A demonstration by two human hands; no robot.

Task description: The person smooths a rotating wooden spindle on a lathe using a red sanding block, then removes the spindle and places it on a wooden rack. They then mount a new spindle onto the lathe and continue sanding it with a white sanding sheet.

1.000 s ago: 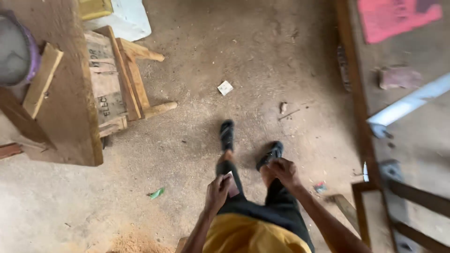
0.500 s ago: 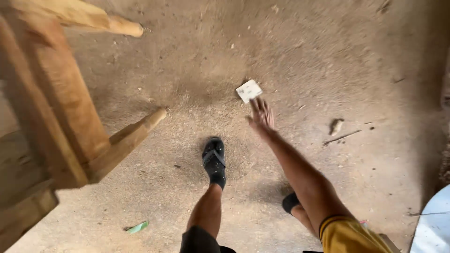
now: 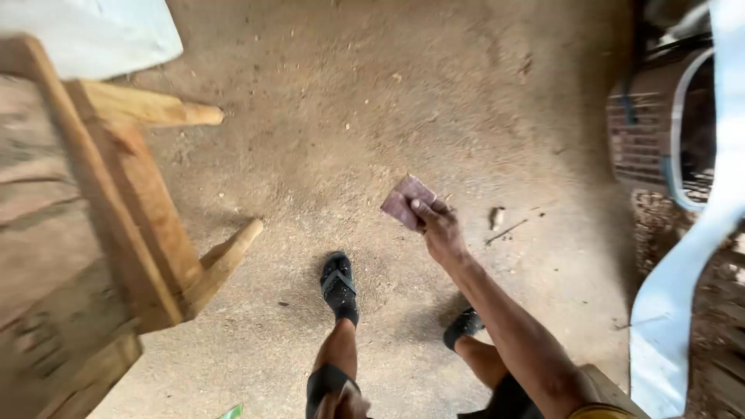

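Right hand [image 3: 441, 231] is pinching a small brown square sheet [image 3: 407, 201] above the dirt floor [image 3: 326, 116]; a wooden bench [image 3: 116, 225] is standing to the left.

Wooden bench [image 3: 116, 233], twig [image 3: 506, 230], dusty floor [image 3: 349, 101]

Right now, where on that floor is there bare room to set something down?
Bare floor lies ahead of the right hand holding the brown sheet, between the wooden frame and round basket. Crowded: both side edges.

One brown sheet [image 3: 407, 201], two black sandals [image 3: 339, 284], two hands [image 3: 439, 230], one wooden bench [image 3: 116, 233]
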